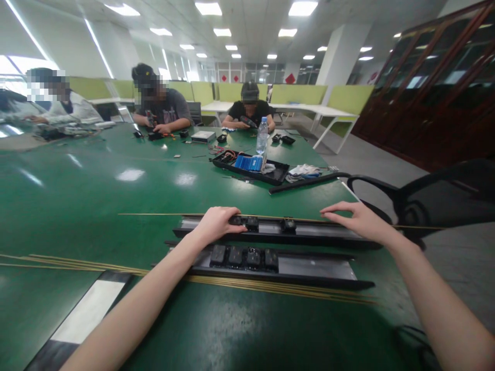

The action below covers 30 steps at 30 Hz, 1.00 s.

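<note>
My left hand (218,222) is closed around a small black block (236,221) in the far black channel strip (266,238), thumb on the near side. A thin brass-coloured rod (154,214) runs along that strip's far edge and passes behind both hands. My right hand (351,219) hovers over the strip's right part with thumb and forefinger brought together; what they pinch, if anything, does not show clearly. Two more black blocks sit in this strip. Nearer to me lies a second channel strip (317,268) with several black blocks (235,256) in a row.
Several loose brass-coloured rods (251,284) lie in front of the near strip. A black-and-white panel (91,309) is at lower left. Beyond the strips are a black tray (276,176), a water bottle (262,135) and gloves (303,172). People work across the green table (96,201); a chair (433,198) stands right.
</note>
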Tool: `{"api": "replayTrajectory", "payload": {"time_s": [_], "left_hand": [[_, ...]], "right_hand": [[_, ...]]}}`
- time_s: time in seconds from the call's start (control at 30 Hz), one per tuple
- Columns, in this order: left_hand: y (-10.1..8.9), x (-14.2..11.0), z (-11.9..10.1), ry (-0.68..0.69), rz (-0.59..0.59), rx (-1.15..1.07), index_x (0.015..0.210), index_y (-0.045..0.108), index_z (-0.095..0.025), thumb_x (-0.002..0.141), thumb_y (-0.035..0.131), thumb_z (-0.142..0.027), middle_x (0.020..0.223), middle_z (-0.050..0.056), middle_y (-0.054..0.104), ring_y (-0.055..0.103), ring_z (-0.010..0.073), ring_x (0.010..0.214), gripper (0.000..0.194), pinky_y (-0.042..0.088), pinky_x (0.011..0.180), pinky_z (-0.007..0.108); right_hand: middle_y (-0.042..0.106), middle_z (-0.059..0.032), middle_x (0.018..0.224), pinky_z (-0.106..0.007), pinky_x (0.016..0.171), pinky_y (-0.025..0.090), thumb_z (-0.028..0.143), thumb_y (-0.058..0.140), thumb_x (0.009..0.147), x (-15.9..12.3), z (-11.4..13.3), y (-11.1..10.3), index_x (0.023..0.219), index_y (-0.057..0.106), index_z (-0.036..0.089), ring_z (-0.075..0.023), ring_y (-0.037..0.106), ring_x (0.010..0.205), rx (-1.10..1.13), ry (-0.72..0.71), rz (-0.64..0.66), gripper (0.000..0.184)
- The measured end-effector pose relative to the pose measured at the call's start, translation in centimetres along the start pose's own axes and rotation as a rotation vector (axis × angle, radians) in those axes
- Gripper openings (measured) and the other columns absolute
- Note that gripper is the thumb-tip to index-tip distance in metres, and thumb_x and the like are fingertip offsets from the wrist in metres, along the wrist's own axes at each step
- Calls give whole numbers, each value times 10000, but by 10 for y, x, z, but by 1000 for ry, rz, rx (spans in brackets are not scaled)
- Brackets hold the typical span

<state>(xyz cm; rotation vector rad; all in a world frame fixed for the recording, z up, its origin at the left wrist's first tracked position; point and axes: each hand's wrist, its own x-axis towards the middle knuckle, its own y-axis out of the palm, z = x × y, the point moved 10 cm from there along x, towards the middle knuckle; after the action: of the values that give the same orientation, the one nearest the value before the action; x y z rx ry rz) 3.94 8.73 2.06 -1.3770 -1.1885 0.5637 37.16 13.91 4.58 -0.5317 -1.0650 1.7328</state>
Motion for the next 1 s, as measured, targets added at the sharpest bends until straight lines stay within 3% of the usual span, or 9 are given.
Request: {"api": "replayTrajectory", "payload": {"time_s": [0.5, 0.77, 1.0], "left_hand": [[0, -2, 1, 5, -26, 22, 1073, 688, -220, 802, 630, -633, 982, 59, 766, 715, 232, 894, 497, 484, 747, 272], [4, -4, 1, 15, -41, 6, 1075, 680, -222, 825, 598, -637, 1012, 58, 761, 713, 226, 905, 491, 484, 755, 270], [3, -6, 0, 29, -29, 22, 1079, 667, -218, 853, 576, -614, 1025, 58, 753, 712, 227, 898, 464, 497, 756, 277]], "right_hand": [[745, -55, 850, -370, 778, 512, 394, 578, 905, 5, 59, 37, 846, 748, 239, -240, 665, 838, -47, -308, -206, 238], [742, -45, 810, -410, 852, 484, 340, 577, 908, 0, 67, 39, 809, 722, 239, -246, 653, 846, -102, -380, -323, 202], [740, -40, 811, -412, 864, 482, 331, 580, 912, -1, 68, 42, 798, 714, 242, -239, 658, 846, -99, -402, -328, 197]]}}
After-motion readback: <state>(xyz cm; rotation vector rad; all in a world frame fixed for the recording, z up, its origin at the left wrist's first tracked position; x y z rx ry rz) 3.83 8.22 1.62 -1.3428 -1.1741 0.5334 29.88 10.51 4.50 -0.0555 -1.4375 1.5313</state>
